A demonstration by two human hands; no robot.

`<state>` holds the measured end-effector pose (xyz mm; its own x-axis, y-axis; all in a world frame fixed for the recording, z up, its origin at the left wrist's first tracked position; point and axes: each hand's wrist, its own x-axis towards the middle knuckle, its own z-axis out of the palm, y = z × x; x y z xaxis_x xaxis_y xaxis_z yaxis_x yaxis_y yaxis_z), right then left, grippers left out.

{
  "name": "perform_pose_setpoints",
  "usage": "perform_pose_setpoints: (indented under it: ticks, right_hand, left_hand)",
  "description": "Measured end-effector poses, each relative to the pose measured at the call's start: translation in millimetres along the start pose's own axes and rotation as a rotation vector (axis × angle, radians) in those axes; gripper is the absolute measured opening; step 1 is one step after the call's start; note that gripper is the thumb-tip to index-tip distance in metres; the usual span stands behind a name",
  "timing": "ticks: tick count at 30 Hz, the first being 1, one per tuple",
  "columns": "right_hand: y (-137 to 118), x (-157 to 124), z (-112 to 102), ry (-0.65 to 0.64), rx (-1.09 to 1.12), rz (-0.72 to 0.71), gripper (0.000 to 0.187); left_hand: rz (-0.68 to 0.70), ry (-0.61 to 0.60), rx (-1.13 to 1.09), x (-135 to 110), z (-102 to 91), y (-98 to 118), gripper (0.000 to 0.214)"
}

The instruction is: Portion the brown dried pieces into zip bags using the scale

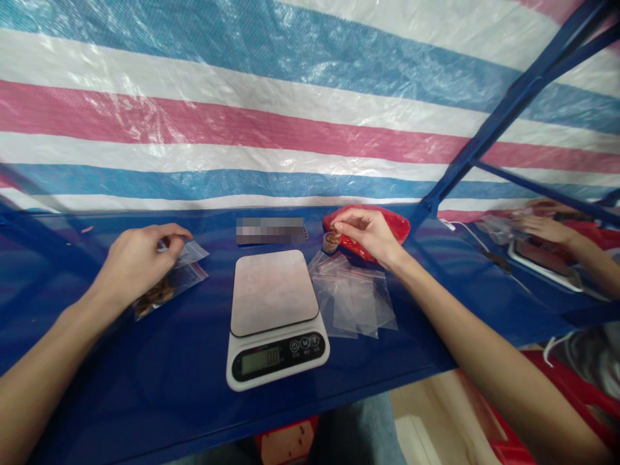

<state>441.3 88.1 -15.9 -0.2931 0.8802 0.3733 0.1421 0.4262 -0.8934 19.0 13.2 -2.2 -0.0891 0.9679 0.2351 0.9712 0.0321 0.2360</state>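
At the left, my left hand (140, 261) is curled over small zip bags (194, 268); its thumb and forefinger come together, and whatever is between them is hidden. Brown dried pieces (155, 294) show inside the bag under that hand. My right hand (365, 232) pinches with thumb and fingertips just above a small clear cup (331, 244) of brown bits; what the fingertips hold is too small to name. A red plastic bag (394, 223) lies beneath and behind this hand. Between my hands stands a white kitchen scale (276, 290) with its display reading 0.0.
Several flat clear zip bags (358, 300) lie right of the scale. A blurred-out rectangular object (270, 230) sits behind it. Farther right, another person's hand (545, 226) is over a second scale (547, 265). Striped sheeting and a blue metal frame (484, 139) rise behind the blue table (184, 368).
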Motion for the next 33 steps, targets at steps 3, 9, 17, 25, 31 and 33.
perform_pose_setpoints:
  ticks: [3,9,17,25,31,33]
  right_hand:
    - [3,0,1,-0.014,0.019,0.03,0.03]
    - [6,2,1,-0.015,-0.009,0.023,0.031]
    - [-4,-1,-3,-0.02,-0.35,-0.19,0.02]
    - [-18,-5,-8,-0.239,-0.738,-0.394,0.019]
    - [-13,-5,-9,-0.334,-0.866,-0.388,0.02]
    - [-12,-5,-9,-0.345,-0.858,-0.386,0.021]
  left_hand:
    - [-0.006,0.003,-0.004,1,0.8,0,0.052]
    - [-0.004,0.003,0.009,1,2.1,-1,0.051]
    - [0.02,0.004,0.015,2,4.7,-6,0.051]
    - [0.017,0.017,0.011,2,5.7,-7,0.049]
    - [0.003,-0.013,-0.003,0,1.9,-1,0.051]
    - [0.008,-0.007,-0.011,-1,1.1,0,0.049]
